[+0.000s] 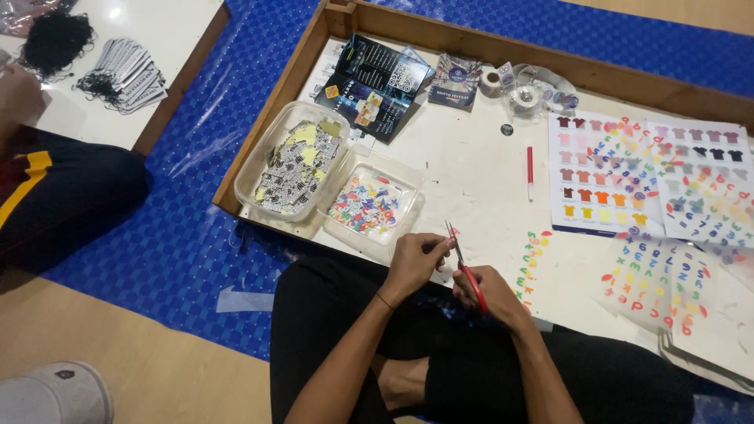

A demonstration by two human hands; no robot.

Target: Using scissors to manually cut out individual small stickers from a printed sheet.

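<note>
- while the right hand [493, 292] closed around the red handles of the scissors [463, 267] just below the middle of the frame, the blades pointed up and away toward the left hand [416, 259], so a slip could have nicked a fingertip.
- the left hand was pinched shut on a tiny piece at the blade tips; it was too small to tell what it was, and so small a piece could easily have dropped onto the dark trousers beneath and been lost.
- just above the left hand stood the clear tub of coloured cut-outs [367, 206], hanging over the front edge of the wooden tray [275, 102]; an elbow or knee bump might have tipped it onto the blue mat [188, 228].
- beside it, to the left, the clear tub of black-and-white labels [297, 165] sat within the same reach and ran the same risk.
- to the right of the hands, the loose sticker sheets [652, 275] overlapped near the tray edge and might have slid or creased under a forearm.
- the red pen [529, 173], above the hands, could have rolled.
</note>
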